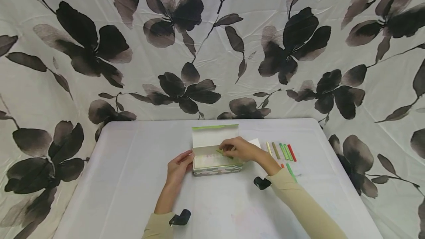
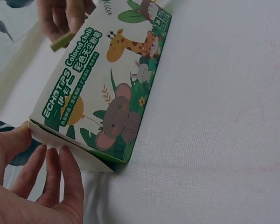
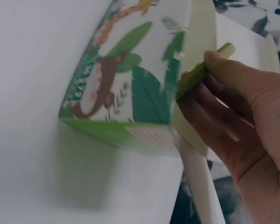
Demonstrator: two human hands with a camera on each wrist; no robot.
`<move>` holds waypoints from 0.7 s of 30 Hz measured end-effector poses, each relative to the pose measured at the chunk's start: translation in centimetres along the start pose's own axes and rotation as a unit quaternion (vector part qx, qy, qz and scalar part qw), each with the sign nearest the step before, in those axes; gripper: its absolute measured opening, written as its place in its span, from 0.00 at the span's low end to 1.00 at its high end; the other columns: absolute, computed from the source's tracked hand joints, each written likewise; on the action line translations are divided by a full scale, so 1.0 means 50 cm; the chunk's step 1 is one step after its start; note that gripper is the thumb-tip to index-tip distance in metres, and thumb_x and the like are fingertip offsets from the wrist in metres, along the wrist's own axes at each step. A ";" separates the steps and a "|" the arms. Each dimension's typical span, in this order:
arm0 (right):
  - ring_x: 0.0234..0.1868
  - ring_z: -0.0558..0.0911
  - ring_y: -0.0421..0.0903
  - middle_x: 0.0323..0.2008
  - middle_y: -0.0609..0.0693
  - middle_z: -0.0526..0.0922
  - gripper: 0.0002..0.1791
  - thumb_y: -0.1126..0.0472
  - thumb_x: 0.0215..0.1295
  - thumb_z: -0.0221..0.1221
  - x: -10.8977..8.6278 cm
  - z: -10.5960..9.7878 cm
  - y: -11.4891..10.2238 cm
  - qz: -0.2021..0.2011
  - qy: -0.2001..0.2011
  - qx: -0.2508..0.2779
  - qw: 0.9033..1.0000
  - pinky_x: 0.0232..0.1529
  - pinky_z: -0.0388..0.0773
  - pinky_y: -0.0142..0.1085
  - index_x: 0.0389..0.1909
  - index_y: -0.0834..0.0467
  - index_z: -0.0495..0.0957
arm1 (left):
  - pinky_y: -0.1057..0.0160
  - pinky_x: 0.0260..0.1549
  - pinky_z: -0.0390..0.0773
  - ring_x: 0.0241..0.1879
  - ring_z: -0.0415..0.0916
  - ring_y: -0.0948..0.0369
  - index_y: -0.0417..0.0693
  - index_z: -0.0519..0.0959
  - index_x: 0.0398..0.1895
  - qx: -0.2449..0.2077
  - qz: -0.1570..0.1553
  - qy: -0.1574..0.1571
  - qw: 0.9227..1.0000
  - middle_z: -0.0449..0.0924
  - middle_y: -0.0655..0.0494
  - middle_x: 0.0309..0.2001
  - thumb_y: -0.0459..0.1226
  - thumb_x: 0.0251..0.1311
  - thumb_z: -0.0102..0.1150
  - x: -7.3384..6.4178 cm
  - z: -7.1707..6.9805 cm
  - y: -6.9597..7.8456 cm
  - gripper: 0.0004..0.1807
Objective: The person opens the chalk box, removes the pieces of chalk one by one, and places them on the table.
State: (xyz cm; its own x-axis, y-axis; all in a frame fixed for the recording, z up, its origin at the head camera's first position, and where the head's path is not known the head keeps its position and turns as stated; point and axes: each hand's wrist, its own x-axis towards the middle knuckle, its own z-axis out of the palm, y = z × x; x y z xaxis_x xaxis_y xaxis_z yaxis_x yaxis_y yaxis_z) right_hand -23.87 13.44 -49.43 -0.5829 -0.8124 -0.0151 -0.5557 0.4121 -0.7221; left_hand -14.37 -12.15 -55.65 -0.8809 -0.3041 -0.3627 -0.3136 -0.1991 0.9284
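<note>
An open cardboard box of colored chalk [image 1: 217, 170], printed with a giraffe and an elephant [image 2: 119, 114], stands on the white table with its lid raised at the back. My left hand [image 1: 179, 167] grips the box's left end, thumb at the upper corner and fingers against the side flap [image 2: 91, 158]. Over the box opening, my right hand [image 1: 242, 149] pinches an olive-green chalk stick [image 3: 192, 80] between thumb and fingers. The stick slants across the opening near the box's right end. The inside of the box is partly hidden by the right hand.
To the right of the box, several chalk sticks in yellow, olive, green and red [image 1: 292, 152] lie in a row. Nearer me lie a green stick [image 1: 290, 171] and an orange-red one [image 1: 282, 165], partly behind the right forearm. A floral cloth [image 1: 179, 54] hangs behind the table.
</note>
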 end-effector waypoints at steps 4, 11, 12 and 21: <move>0.44 0.85 0.44 0.42 0.51 0.86 0.14 0.65 0.70 0.65 -0.024 -0.023 0.009 -0.003 0.031 0.018 0.999 0.47 0.83 0.36 0.54 0.64 0.82 | 0.71 0.38 0.82 0.44 0.83 0.58 0.38 0.81 0.61 0.003 0.000 -0.002 1.000 0.85 0.48 0.48 0.37 0.65 0.70 -0.001 0.001 0.000 0.23; 0.43 0.85 0.46 0.42 0.53 0.87 0.14 0.65 0.67 0.68 -0.072 -0.061 0.018 -0.008 0.085 0.058 0.995 0.48 0.83 0.37 0.51 0.65 0.83 | 0.70 0.38 0.83 0.46 0.83 0.55 0.38 0.81 0.61 0.006 -0.001 -0.007 1.000 0.84 0.46 0.49 0.38 0.66 0.69 0.000 -0.001 -0.002 0.23; 0.43 0.85 0.46 0.42 0.53 0.87 0.14 0.65 0.67 0.68 -0.079 -0.067 0.018 -0.005 0.089 0.063 0.994 0.48 0.83 0.37 0.51 0.65 0.83 | 0.70 0.39 0.83 0.47 0.83 0.54 0.38 0.81 0.61 0.006 -0.001 -0.007 1.000 0.84 0.45 0.50 0.39 0.66 0.69 0.000 -0.001 -0.002 0.23; 0.47 0.85 0.50 0.44 0.54 0.86 0.14 0.64 0.69 0.67 -0.151 -0.109 0.024 0.047 0.127 0.100 0.986 0.51 0.82 0.38 0.53 0.63 0.82 | 0.68 0.40 0.83 0.47 0.84 0.53 0.38 0.80 0.62 0.012 0.001 -0.004 1.000 0.84 0.43 0.52 0.40 0.66 0.69 -0.001 0.000 -0.002 0.24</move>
State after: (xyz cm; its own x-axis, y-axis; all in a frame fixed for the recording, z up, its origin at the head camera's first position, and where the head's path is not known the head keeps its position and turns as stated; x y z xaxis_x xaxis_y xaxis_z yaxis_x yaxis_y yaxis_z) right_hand -23.37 22.30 -46.40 -0.7700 -0.6346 0.0655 -0.3778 0.3707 -0.8484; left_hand -14.31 -12.11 -55.74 -0.8839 -0.2973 -0.3610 -0.3204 -0.1771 0.9306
